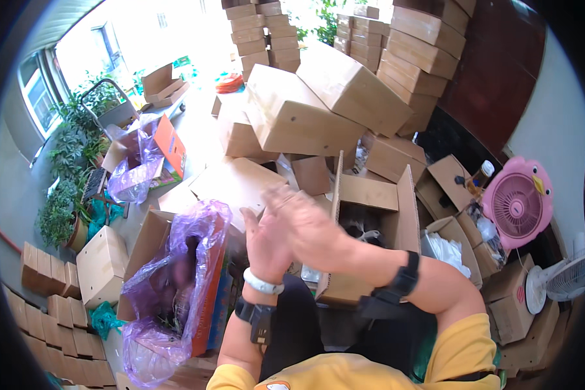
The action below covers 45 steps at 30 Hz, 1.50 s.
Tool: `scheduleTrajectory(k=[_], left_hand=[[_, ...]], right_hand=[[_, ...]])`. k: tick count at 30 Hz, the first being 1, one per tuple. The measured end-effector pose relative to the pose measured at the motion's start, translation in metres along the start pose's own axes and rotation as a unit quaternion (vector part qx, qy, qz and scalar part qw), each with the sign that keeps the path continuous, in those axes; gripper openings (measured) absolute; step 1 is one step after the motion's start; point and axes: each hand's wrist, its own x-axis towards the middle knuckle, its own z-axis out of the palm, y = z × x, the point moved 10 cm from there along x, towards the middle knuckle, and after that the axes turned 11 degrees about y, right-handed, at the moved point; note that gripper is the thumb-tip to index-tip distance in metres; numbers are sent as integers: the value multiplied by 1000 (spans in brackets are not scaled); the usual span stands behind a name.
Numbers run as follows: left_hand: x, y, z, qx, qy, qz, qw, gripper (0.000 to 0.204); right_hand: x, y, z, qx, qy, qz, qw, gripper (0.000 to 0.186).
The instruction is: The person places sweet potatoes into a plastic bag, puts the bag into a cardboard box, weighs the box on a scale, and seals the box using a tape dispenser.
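Note:
My left hand and my right hand meet in front of my body, palms close together, the right one partly covering the left. Motion blurs them somewhat. My right fingers are stretched out, and my left thumb stands apart; I see nothing held. Left of them is an open carton lined with a purple plastic bag, with dark contents that I cannot make out. On the right stands an open brown carton, its flaps raised and dark items inside. A closed flat carton lies beyond my hands.
Large cartons are piled ahead, with taller box stacks behind. A pink fan and a white fan stand at the right. Small boxes line the lower left, below potted plants. An orange carton stands farther off.

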Motion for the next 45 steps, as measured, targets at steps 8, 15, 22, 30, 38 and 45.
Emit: scheduleTrajectory(k=[8, 15, 22, 30, 38, 45], left_hand=[[16, 23, -34, 182, 31, 130, 974, 64], [10, -14, -19, 10, 14, -44, 999, 72], [36, 5, -45, 75, 49, 19, 996, 73], [24, -13, -34, 100, 11, -74, 992, 69], [49, 57, -15, 556, -15, 310, 771, 65], [76, 60, -82, 644, 123, 112, 746, 57]], right_hand=[[30, 67, 88, -172, -148, 93, 969, 47], [38, 173, 70, 22, -48, 332, 942, 51], [18, 139, 98, -91, -29, 228, 969, 59], [38, 189, 79, -188, -163, 207, 946, 55], [14, 159, 91, 271, -25, 600, 753, 76], [41, 158, 61, 295, 2, 535, 792, 72]])
